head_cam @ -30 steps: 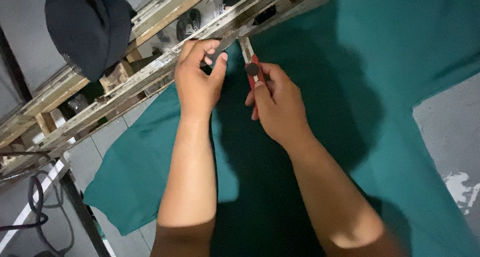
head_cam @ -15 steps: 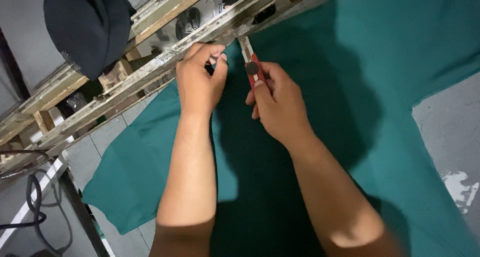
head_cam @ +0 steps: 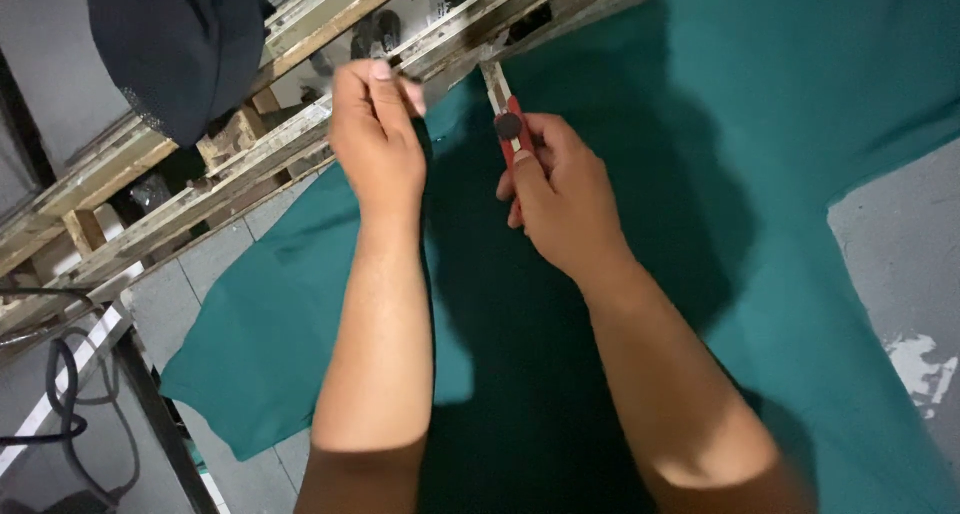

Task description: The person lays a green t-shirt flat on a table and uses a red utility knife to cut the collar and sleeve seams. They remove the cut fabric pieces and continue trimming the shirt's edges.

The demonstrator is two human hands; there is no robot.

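Two bare hands work at the far edge of the teal T-shirt (head_cam: 760, 124): the right hand (head_cam: 555, 189) is closed around a red utility knife (head_cam: 510, 124), blade pointing away toward the wooden frame (head_cam: 250, 159), while the left hand (head_cam: 375, 139), just left of the blade, pinches a raised fold of cloth.

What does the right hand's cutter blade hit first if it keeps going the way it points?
Likely the wooden frame: the right hand aims the red cutter up and away, blade tip near the frame's edge above the green cloth. Depth unclear.
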